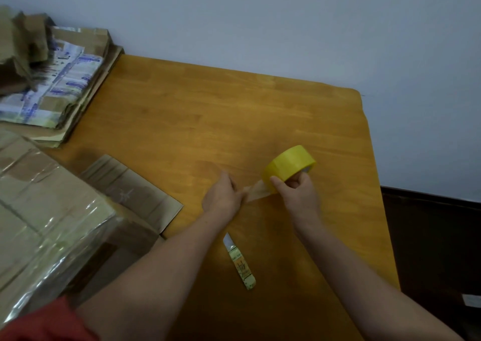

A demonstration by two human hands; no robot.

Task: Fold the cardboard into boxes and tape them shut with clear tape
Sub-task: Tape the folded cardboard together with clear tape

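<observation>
No legible text.
Blue print on flattened cardboard (68,80) and markings on knife sheath (243,269): too blurred to read.

Red garment (44,322); both forearms (166,270) bare

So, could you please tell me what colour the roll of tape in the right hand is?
The tape roll looks yellow, seen in the head view.
</observation>
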